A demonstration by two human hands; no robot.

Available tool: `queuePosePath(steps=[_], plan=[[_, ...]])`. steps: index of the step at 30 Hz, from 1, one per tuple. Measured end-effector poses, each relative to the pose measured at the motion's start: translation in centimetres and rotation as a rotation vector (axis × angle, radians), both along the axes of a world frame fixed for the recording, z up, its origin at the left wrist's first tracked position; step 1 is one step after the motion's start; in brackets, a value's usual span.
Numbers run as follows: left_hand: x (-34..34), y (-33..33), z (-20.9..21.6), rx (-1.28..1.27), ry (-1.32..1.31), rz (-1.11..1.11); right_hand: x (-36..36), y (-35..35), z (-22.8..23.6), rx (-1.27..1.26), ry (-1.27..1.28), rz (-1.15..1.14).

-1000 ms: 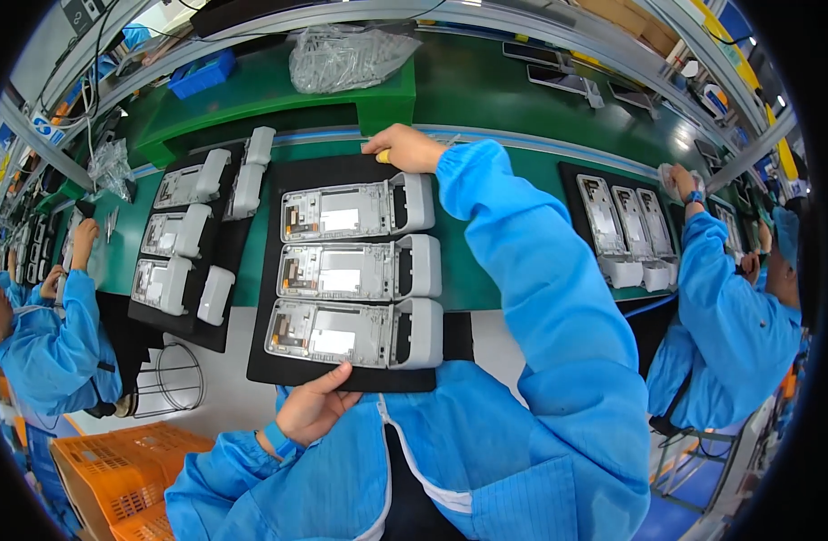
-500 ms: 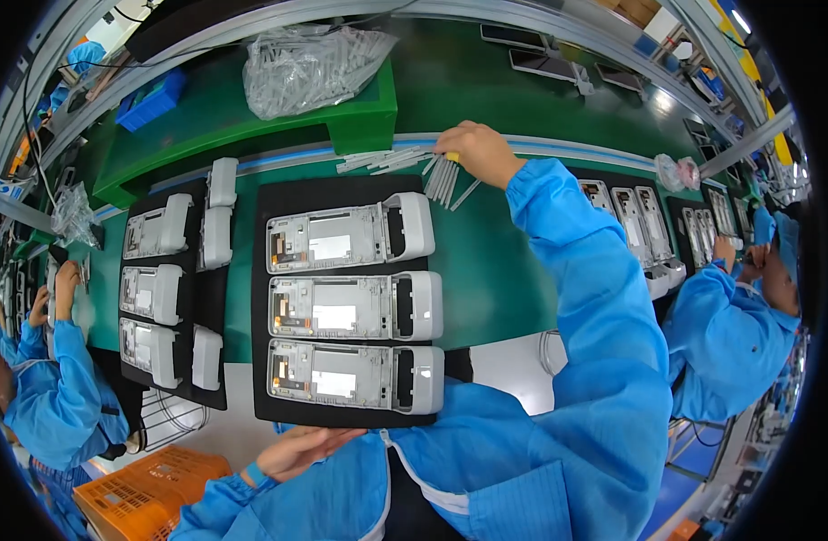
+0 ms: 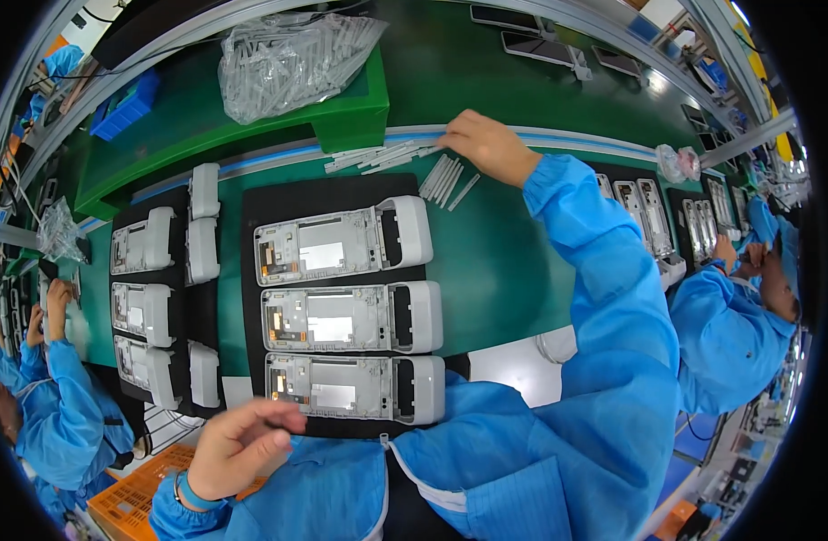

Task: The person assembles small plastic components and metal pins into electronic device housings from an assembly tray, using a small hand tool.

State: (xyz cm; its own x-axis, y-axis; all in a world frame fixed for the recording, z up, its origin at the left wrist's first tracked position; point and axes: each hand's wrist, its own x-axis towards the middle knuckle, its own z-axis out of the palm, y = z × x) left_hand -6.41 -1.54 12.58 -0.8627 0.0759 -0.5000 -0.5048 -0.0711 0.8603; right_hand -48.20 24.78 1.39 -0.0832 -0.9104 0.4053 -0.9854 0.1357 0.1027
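Observation:
My right hand (image 3: 490, 146) reaches to the far side of the bench, its fingers curled together at the end of a pile of thin white sticks (image 3: 382, 159). Whatever is between its fingertips is hidden. Beside it, a smaller bunch of white sticks (image 3: 442, 179) lies on the green mat. My left hand (image 3: 238, 451) hovers at the near left corner of a black pad (image 3: 337, 192), thumb and fingers apart, holding nothing. Three grey device housings lie on the pad: far (image 3: 349, 242), middle (image 3: 364, 317) and near (image 3: 342, 371). Part of the near one is behind my left fingers.
A second black pad (image 3: 193, 329) with more housings is to the left. A clear bag of white sticks (image 3: 292, 68) rests on a green raised stand (image 3: 351, 126). Further housings (image 3: 644, 212) lie to the right. Co-workers sit at both sides; an orange crate (image 3: 143, 491) is below left.
My left hand has risen from below the pad's near edge to its left corner, its fingers now spread. My right hand has shifted slightly away from the smaller bunch of sticks.

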Motion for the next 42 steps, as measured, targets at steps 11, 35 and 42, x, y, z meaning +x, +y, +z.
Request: queuePosePath(steps=[11,35,42], plan=[[-13.9,6.2,-3.1,0.236,0.256,0.382,14.3,-1.9,8.4,-0.267,-0.423,0.067],[-15.7,2.0,-6.2,-1.012,0.708,-0.182,16.7,0.9,6.8,-0.208,-1.479,-0.515],[-17.5,1.7,-9.1,-1.153,0.592,-0.393,13.3,1.9,2.6,-0.418,-1.865,-0.776]])
